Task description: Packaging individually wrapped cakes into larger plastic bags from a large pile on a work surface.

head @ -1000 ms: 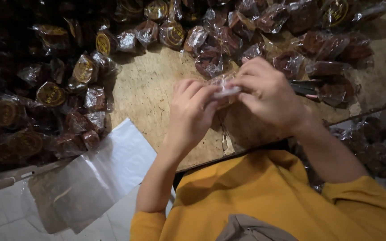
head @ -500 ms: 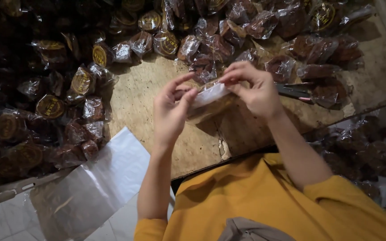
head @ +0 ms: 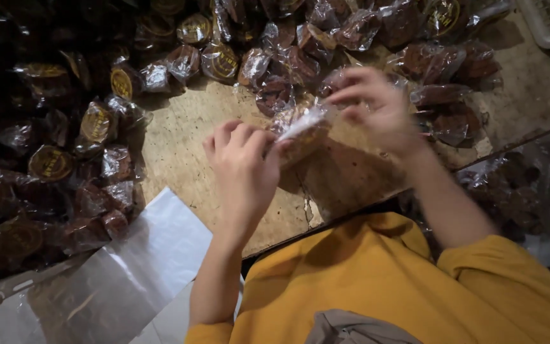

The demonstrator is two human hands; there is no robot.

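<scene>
On the bare tan table [head: 179, 137], ringed along its far and left sides by a heap of wrapped dark cakes [head: 97, 127] in clear film with round gold labels, the person in a yellow top works at one clear packet [head: 300, 127] held above the wood, near the middle of the view. A sheet of clear plastic [head: 97, 286] lies at the near left, hanging over the table edge.

The left hand [head: 243, 169] has its grip clenched on the packet's near-left end, fingers curled over the top. The right hand [head: 377, 108] is blurred with motion; its fingertips seem to pinch the film at the far-right end, though I cannot tell how firmly.

The likeliest trouble, as I judge it, is the thin film slipping or tearing under that fast right-hand pull, or the dark cake sliding out of the open end onto the table. A loose elbow could also nudge the stacked packets behind.

The packet's long axis runs from near-left to far-right, tilted up toward the right hand, with its shiny, crimped end pointing that way.
</scene>
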